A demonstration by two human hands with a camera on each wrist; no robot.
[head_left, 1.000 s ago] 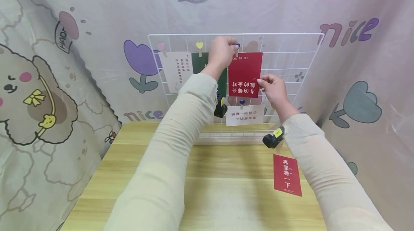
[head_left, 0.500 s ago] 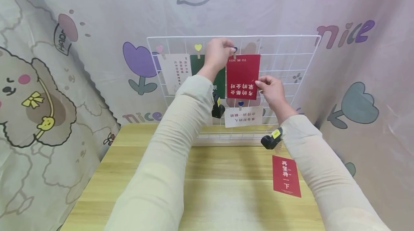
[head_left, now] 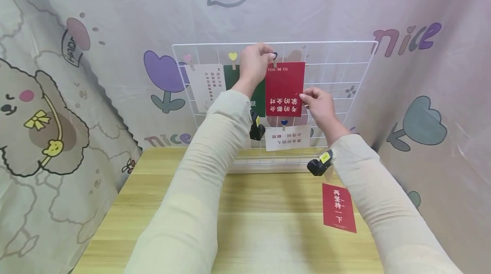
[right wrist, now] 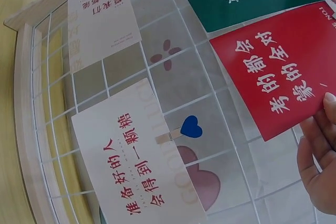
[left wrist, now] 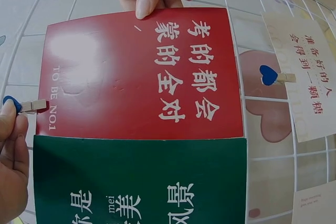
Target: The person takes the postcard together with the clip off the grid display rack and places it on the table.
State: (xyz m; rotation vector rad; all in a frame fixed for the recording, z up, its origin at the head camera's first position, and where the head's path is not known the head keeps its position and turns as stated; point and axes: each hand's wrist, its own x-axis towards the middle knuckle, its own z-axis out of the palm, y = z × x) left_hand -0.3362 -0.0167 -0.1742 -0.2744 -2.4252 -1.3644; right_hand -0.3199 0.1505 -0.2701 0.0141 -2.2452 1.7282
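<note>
In the head view, my left hand (head_left: 253,67) pinches a small wooden clothespin (left wrist: 34,106) with a dark blue heart, at the top edge of a red card (head_left: 285,88). In the left wrist view, the clothespin's tip meets that edge. My right hand (head_left: 319,104) holds the card between thumb and fingers at its right edge. The card stands against a white wire grid (head_left: 333,73). Beside it hangs a green card (left wrist: 136,182), partly hidden by my left hand in the head view. A white card (head_left: 287,138) hangs below from another blue-heart clothespin (right wrist: 190,127).
At the grid's left, another white card (head_left: 205,88) hangs from a pink-heart clothespin (head_left: 188,59). A yellow-heart clothespin (head_left: 232,57) sits above the green card. A second red card (head_left: 339,208) lies on the wooden table (head_left: 264,240) near my right forearm. Patterned cloth (head_left: 322,5) surrounds the table.
The head view has shifted slightly. The red card now sits a touch higher against the grid, and both hands keep their holds on the clothespin and the card.
</note>
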